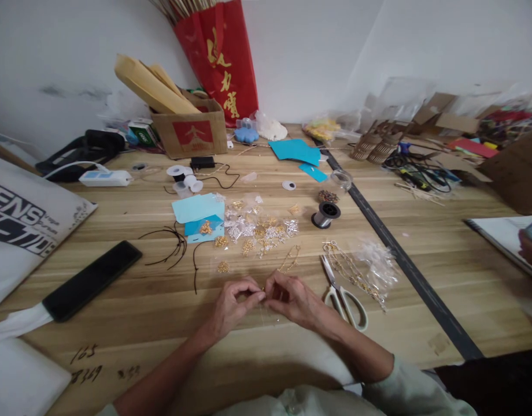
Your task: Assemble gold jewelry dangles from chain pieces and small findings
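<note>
the tiny gold piece point(263, 289) sits between the meeting fingertips of the left hand point(232, 302) and right hand point(294, 297), thumb and forefinger of each pinched together on it, while the thin gold chain point(298, 248) lies just beyond, nearer the right hand, its length slanting away rightward.

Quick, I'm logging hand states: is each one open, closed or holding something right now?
Left hand: closed in a pinch; anything held is too small to identify.
Right hand: also pinched closed; anything held can't be told.
</note>
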Motion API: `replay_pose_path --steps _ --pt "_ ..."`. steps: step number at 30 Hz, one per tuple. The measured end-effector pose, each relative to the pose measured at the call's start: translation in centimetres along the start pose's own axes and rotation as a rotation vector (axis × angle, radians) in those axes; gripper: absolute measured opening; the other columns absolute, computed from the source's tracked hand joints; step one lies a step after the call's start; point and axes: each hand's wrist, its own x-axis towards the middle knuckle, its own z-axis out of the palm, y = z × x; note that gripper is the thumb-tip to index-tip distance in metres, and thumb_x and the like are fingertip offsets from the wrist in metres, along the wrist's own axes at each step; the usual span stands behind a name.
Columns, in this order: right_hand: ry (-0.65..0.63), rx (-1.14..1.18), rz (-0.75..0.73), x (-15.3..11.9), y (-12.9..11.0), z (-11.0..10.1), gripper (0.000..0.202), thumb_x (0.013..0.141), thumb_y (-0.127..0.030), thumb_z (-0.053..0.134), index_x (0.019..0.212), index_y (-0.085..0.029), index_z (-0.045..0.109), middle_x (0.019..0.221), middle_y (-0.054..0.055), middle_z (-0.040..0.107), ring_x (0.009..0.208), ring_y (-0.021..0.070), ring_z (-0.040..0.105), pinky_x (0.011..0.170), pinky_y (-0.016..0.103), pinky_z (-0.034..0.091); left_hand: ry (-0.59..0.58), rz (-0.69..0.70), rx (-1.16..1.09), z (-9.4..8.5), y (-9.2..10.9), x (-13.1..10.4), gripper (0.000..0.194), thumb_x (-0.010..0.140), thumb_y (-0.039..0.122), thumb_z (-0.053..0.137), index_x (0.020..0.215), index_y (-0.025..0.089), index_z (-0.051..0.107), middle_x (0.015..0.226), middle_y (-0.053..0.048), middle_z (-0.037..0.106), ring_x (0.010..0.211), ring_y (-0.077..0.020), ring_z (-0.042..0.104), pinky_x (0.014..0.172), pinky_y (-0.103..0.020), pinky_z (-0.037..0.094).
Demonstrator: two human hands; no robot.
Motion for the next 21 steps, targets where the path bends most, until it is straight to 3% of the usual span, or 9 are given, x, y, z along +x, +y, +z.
replay_pose_path --steps 12,21 --pt "0.049 -0.082 -0.025 0.1 0.3 0.1 0.007 0.083 -0.019 0.054 0.082 -0.015 0.060 0.065 -0.003 0.055 0.057 0.0081 0.044 0.052 0.019 0.032 0.037 -0.012 0.003 0.0 -0.3 0.1 0.021 0.077 0.027 0.064 0.060 0.014 0.064 0.060 -0.002 0.061 0.058 -0.0133 0.054 0.059 -0.024 0.042" --pt "0.096 -0.070 0.003 0.2 -0.4 -0.3 0.009 0.085 -0.019 0.051 0.078 -0.015 0.056 0.064 -0.003 0.055 0.055 0.0074 0.047 0.051 0.017 0.034 0.019 -0.162 -0.118 -0.5 -1.1 0.3 0.015 0.076 0.027 0.064 0.075 0.014 0.071 0.074 -0.005 0.070 0.070 -0.0161 0.061 0.065 -0.025 0.047"
